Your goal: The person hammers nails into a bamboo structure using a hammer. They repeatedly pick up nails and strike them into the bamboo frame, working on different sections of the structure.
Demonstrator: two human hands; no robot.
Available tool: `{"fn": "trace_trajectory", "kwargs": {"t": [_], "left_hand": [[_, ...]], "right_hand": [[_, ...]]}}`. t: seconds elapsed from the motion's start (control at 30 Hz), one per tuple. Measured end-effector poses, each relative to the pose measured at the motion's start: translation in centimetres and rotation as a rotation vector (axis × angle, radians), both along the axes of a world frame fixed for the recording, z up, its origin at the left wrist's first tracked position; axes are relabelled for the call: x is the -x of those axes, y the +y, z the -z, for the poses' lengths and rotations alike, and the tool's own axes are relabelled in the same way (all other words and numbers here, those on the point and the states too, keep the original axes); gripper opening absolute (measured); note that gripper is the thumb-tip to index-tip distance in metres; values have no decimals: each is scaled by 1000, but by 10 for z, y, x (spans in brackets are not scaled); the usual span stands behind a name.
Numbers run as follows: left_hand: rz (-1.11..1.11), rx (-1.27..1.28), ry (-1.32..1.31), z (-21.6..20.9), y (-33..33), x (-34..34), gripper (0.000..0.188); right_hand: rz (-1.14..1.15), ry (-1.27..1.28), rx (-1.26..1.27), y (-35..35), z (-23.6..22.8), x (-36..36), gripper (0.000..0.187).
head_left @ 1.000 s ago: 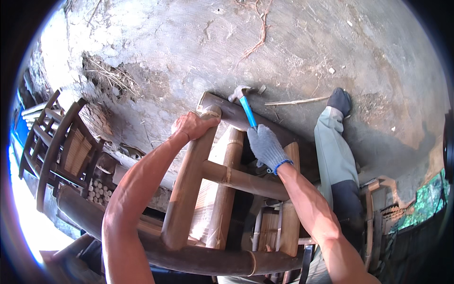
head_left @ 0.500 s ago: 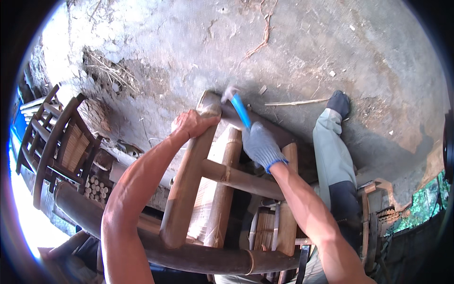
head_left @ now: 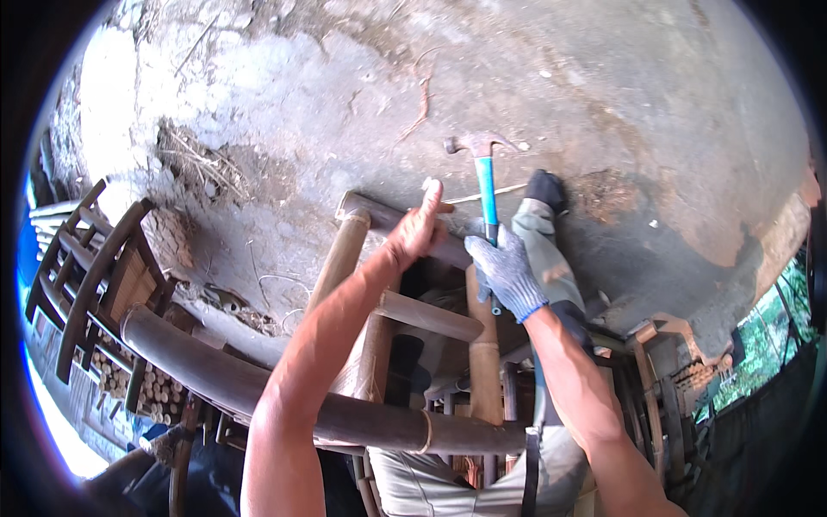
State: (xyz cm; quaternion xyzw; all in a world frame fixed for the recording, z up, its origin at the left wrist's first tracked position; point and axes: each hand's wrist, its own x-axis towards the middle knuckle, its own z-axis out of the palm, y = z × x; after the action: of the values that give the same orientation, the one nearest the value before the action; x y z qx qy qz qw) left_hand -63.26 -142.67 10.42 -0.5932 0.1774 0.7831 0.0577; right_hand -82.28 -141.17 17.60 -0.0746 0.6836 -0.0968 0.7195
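Note:
My right hand (head_left: 508, 267), in a grey knitted glove with a blue cuff, grips a claw hammer by its blue and black handle. The hammer (head_left: 486, 185) stands with its rusty head away from me, clear of the wood. My bare left hand (head_left: 418, 228) lies over a dark bamboo rail (head_left: 366, 207) at the far end of a bamboo frame, fingers stretched past it; part of the hand is hidden. The frame has light poles, a crossbar (head_left: 431, 315) and a thick dark curved bar (head_left: 370, 422) nearest me, across my lap.
A dark bamboo chair (head_left: 103, 267) stands at the left beside stacked cut bamboo pieces (head_left: 159, 392). Rough concrete floor (head_left: 345, 103) stretches ahead, with a broken patch and a thin stick. My dark shoe (head_left: 546, 189) rests right of the frame. More bamboo furniture (head_left: 659, 396) is at the right.
My left hand has left the light pole's end and moved right onto the dark rail. The hammer has lifted away from the frame and swung right. The view has shifted.

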Motion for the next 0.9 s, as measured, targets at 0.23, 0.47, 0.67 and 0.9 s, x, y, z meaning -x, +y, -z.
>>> {"fn": "trace_trajectory", "kwargs": {"t": [0.23,0.47,0.67,0.9], "left_hand": [[-235,-47,349,-154,-38,91,103],[-95,-106,411,-245,-44,98,101],[-163,-121,328,-272,-33,101,99],[-246,217,338,-291,-3,80,59]], "right_hand": [[-405,102,384,-42,-146,68,24],[-503,81,439,-52,-217,75,22],[-516,45,502,-36,-226,74,18],[-388,164,546,-7,-244,58,20]]}}
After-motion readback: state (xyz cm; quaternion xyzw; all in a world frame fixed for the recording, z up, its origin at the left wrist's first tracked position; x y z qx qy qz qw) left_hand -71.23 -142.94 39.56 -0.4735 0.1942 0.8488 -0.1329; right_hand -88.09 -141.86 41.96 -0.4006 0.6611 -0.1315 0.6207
